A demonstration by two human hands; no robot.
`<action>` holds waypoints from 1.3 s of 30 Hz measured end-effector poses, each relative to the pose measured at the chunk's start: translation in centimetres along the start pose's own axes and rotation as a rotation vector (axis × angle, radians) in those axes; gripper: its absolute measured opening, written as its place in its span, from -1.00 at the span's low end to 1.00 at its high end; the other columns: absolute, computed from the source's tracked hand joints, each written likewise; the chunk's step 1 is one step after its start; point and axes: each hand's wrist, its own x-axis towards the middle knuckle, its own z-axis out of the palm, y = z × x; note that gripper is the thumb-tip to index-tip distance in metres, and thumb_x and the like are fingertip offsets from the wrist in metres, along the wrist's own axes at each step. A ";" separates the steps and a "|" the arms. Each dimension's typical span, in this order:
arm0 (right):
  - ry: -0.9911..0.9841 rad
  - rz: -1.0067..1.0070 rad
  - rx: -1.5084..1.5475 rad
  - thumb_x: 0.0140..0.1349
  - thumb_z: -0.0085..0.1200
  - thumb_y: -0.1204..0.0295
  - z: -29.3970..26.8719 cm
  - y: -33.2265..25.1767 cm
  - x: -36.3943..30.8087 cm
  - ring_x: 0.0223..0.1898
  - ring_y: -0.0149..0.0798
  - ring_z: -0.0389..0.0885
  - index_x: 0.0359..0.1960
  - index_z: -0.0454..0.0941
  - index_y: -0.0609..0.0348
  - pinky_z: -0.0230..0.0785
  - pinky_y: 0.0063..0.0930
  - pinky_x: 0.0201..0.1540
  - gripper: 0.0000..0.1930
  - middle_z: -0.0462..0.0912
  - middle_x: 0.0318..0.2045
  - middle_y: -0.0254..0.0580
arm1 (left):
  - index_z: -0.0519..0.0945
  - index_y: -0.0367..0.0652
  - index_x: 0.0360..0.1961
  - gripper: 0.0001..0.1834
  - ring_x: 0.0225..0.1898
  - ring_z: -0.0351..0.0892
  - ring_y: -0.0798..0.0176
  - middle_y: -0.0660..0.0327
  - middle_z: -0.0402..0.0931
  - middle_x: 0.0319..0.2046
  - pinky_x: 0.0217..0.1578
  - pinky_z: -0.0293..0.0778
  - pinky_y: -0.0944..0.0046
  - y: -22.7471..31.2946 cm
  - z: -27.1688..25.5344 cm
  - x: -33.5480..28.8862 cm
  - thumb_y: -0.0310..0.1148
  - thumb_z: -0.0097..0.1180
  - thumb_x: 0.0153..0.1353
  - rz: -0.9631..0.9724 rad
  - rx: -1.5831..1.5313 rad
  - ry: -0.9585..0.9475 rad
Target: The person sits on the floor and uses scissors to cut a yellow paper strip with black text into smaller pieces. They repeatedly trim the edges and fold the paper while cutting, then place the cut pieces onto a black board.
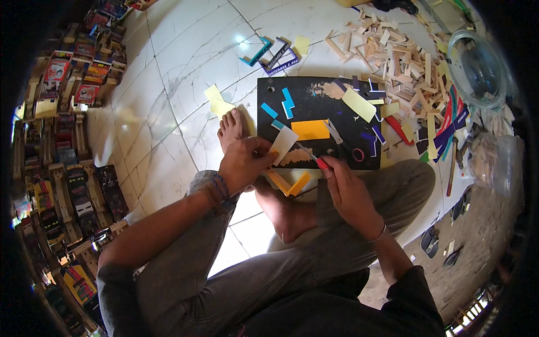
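My left hand [245, 164] is closed, pinching a whitish strip [285, 144] over the near left of a worn black board [306, 111]. My right hand [349, 194] grips the red handle of a tool with a thin metal blade [307, 150]; its tip comes close to the strip. Beyond my hands, a flat orange piece [310, 130] lies on the board beside a slim silvery tool [335, 131]. Blue strips [288, 102], a pale yellow sheet [359, 105] and a small reddish ring [358, 154] lie there too. Below my left hand rests an angled orange piece [297, 186].
A large heap of small wood pieces [401, 64] spreads at the back right, near a clear round container [477, 70]. Lettered coloured frames [275, 58] lie behind the board. Stacked printed boxes [73, 84] line the left. My bare foot [231, 130] is beside the board.
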 end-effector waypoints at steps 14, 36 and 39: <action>-0.149 -0.016 -0.305 0.39 0.09 0.44 0.5 -0.9 0.2 -0.36 -0.01 0.67 0.48 0.29 -0.31 0.61 -0.21 -0.36 -0.37 0.54 -0.22 -0.09 | 0.38 -0.36 -0.04 -0.37 -0.15 0.65 0.05 -0.08 0.57 -0.15 -0.17 0.56 0.17 -4.1 0.3 1.0 -0.16 0.50 0.15 0.292 0.299 0.166; -0.265 0.000 -0.377 0.40 0.06 0.46 0.1 -1.3 1.8 -0.33 0.05 0.67 0.51 0.22 -0.43 0.61 -0.13 -0.26 -0.32 0.55 -0.23 0.01 | 0.30 -0.35 0.22 -0.10 0.02 0.60 -0.13 -0.14 0.54 0.01 0.09 0.49 0.00 -5.4 0.5 2.5 0.08 0.46 0.14 0.287 0.574 0.179; -0.259 -0.012 -0.413 0.39 0.07 0.46 0.1 -1.5 1.9 -0.35 0.04 0.68 0.51 0.23 -0.43 0.62 -0.15 -0.30 -0.32 0.55 -0.24 0.00 | 0.28 -0.35 0.21 -0.08 0.02 0.56 -0.12 -0.17 0.49 0.03 0.06 0.49 -0.02 -5.5 0.1 2.5 0.10 0.47 0.13 0.136 0.246 0.016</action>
